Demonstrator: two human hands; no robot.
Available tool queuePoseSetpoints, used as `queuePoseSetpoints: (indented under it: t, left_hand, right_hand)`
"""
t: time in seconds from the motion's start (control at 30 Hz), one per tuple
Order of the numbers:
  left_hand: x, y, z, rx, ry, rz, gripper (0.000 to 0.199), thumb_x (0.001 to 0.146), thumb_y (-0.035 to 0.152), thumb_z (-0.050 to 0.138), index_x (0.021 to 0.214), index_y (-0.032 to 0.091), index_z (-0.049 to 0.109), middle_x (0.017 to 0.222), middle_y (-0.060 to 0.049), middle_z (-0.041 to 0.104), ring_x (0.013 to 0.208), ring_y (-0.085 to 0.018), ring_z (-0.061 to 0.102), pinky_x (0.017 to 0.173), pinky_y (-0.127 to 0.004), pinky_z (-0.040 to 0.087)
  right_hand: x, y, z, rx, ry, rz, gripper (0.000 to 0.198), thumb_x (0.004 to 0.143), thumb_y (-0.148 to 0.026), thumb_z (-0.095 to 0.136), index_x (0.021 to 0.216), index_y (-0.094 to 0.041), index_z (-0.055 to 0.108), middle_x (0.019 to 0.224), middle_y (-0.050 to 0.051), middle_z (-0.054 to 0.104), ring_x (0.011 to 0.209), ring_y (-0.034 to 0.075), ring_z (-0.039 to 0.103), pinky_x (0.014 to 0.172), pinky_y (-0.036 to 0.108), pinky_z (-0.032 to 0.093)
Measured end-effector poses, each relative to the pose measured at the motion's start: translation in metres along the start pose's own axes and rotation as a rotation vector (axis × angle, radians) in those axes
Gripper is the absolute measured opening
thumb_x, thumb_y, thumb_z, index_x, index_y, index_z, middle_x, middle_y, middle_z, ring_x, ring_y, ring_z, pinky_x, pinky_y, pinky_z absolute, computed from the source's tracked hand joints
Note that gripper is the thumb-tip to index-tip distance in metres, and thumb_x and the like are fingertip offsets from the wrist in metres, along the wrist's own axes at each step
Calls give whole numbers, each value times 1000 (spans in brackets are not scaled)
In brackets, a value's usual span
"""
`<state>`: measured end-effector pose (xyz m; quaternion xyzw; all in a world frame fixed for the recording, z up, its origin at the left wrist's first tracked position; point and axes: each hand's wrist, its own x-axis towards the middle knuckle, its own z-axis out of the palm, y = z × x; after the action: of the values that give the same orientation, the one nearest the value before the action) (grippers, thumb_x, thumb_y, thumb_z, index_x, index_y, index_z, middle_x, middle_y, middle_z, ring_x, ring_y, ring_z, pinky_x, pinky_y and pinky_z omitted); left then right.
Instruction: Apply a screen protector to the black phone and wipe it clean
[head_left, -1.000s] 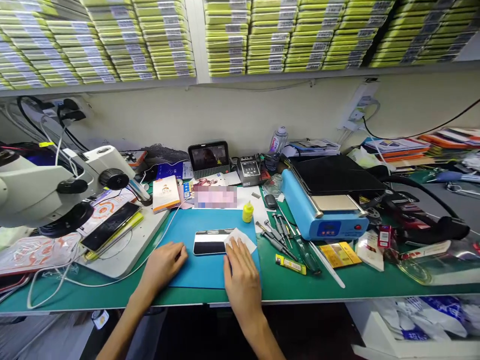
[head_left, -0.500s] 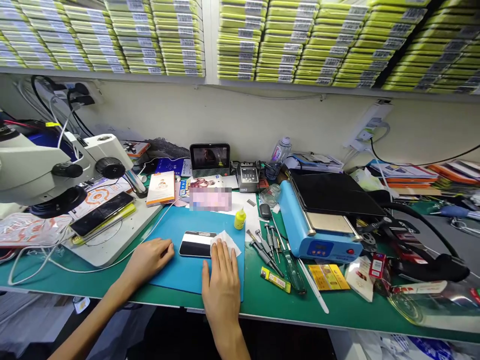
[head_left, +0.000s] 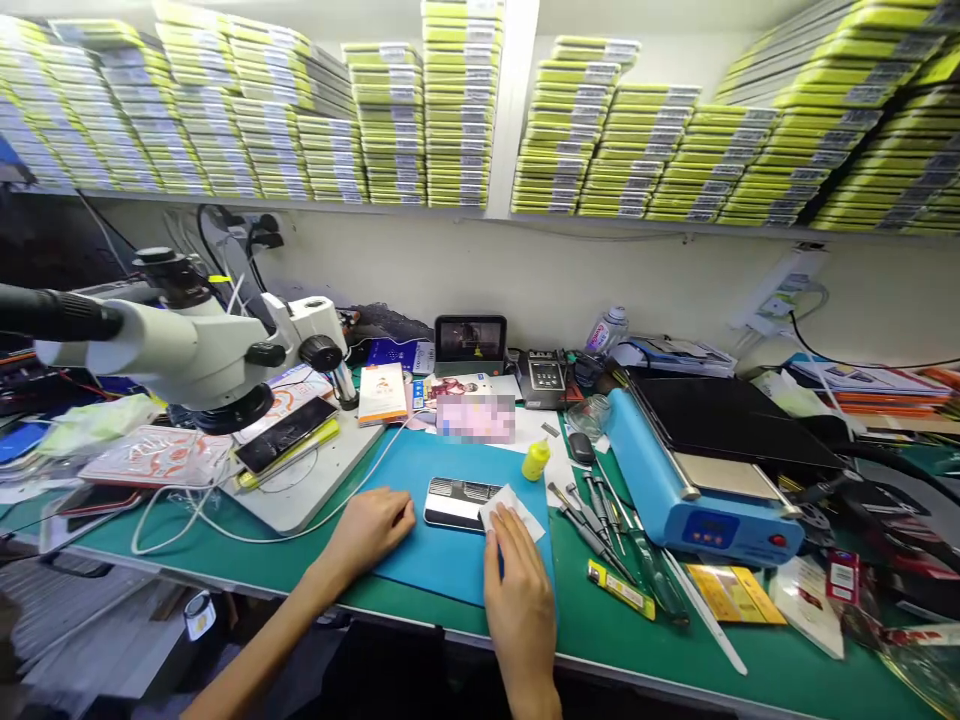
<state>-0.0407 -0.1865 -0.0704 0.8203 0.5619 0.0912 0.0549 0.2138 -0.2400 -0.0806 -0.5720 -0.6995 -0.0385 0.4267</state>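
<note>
Blue silicone mat (head_left: 450, 560) carries a dark, glossy slab-shaped phone (head_left: 459, 502) at the worktop's centre. The right hand (head_left: 517, 590) presses a white wipe (head_left: 510, 508) flat on the phone's three o'clock end, fingers extended; the left hand (head_left: 371, 525) rests loosely curled at nine o'clock, gripping nothing. Unbraced, the phone might skid. The small yellow squeeze bottle (head_left: 535, 459) at one o'clock (contents unseen) could tip.
</note>
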Motion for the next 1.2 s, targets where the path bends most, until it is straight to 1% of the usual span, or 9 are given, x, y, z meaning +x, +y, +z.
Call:
queuePoseSetpoints:
  t: [0.27,0.47,0.6,0.7,0.9,1.0,1.1,1.13,1.2]
  left_hand:
    - [0,-1,-5,-110,53,-58,31,106,39,67,130,19,68,130,-10,69,107,-22,71,93,-43,63]
    - [-1,0,-9,-142,69,-76,32,106,39,67,131,19,67,132,-10,69,109,-23,71,94,-44,62]
    - [-3,2,-12,-126,71,-92,33,106,39,68,132,19,67,133,-11,68,110,-23,71,95,-44,62]
    - [-4,1,-11,-114,80,-100,33,106,39,67,132,19,67,133,-11,68,110,-23,71,95,-44,62]
    - [-7,-3,-10,-77,97,-91,31,106,39,67,130,19,68,129,-10,70,106,-22,71,92,-42,63]
    - [-8,-3,-11,-53,113,-76,27,106,40,67,123,18,69,120,-8,72,98,-19,72,88,-39,63]
    - [-9,-1,-12,-35,149,-47,21,108,35,62,99,17,69,93,-2,69,82,-16,67,80,-35,59]
    - [-9,0,-13,-32,164,-33,27,110,31,56,89,18,67,83,-1,66,77,-17,64,78,-34,56]
    - [-10,2,-13,-31,194,-5,36,110,27,46,79,20,62,74,-1,61,72,-19,60,74,-34,49]
  right_hand:
    - [1,-7,-11,32,33,27,40,116,-33,42,120,-16,78,121,12,78,112,26,76,100,39,61]
    - [4,-5,-7,19,-33,17,42,116,-36,41,127,-17,77,131,11,75,120,26,74,103,40,61]
    - [4,-5,0,9,-60,-28,46,116,-37,39,138,-15,72,143,12,68,133,30,67,118,52,50]
    - [2,-6,1,-2,-53,-39,44,117,-35,39,138,-16,72,142,11,69,134,30,66,123,56,43]
    - [0,-9,1,-42,-15,-74,37,116,-31,46,133,-15,75,137,10,72,130,29,69,122,53,44]
    - [0,-10,1,-59,-13,-102,34,115,-30,49,133,-14,74,138,10,72,131,29,68,122,53,43]
    - [0,-9,0,-71,-17,-124,32,115,-28,51,133,-13,72,138,9,72,132,29,67,123,52,42]
    - [0,-9,0,-74,-19,-130,31,115,-27,52,133,-13,72,138,9,72,132,29,67,124,52,41]
    - [0,-9,-2,-75,-23,-140,28,114,-26,54,133,-15,71,138,8,72,131,29,67,124,52,41]
